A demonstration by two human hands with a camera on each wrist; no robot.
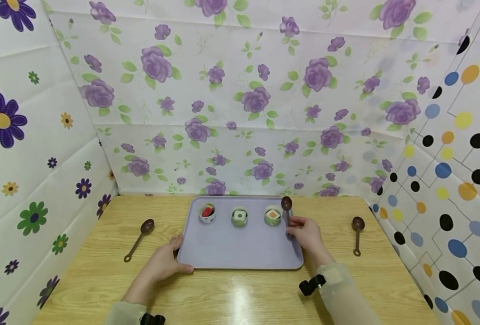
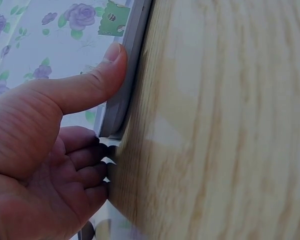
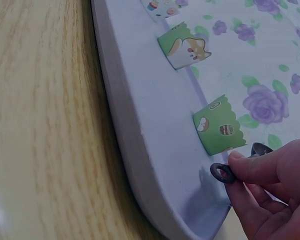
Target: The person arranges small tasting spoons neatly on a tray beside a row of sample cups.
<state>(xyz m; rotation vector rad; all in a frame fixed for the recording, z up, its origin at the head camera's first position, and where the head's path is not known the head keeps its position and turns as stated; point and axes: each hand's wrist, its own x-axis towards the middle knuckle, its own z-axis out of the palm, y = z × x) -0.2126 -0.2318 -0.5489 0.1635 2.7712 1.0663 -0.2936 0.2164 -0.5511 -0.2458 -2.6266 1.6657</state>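
Note:
A lilac tray lies on the wooden table. My left hand holds its front left corner, thumb along the front edge and fingers at the left side. Over the tray's right part, my right hand pinches a dark brown spoon, its bowl pointing away; the right wrist view shows the ringed handle end between thumb and fingers. Three small paper cups stand in a row on the tray: one with red contents, one with a white piece, and one with a white-and-orange piece.
A brown spoon lies on the table left of the tray, and another brown spoon lies to the right. Flower-patterned sheets enclose the back and left; a dotted sheet hangs at the right.

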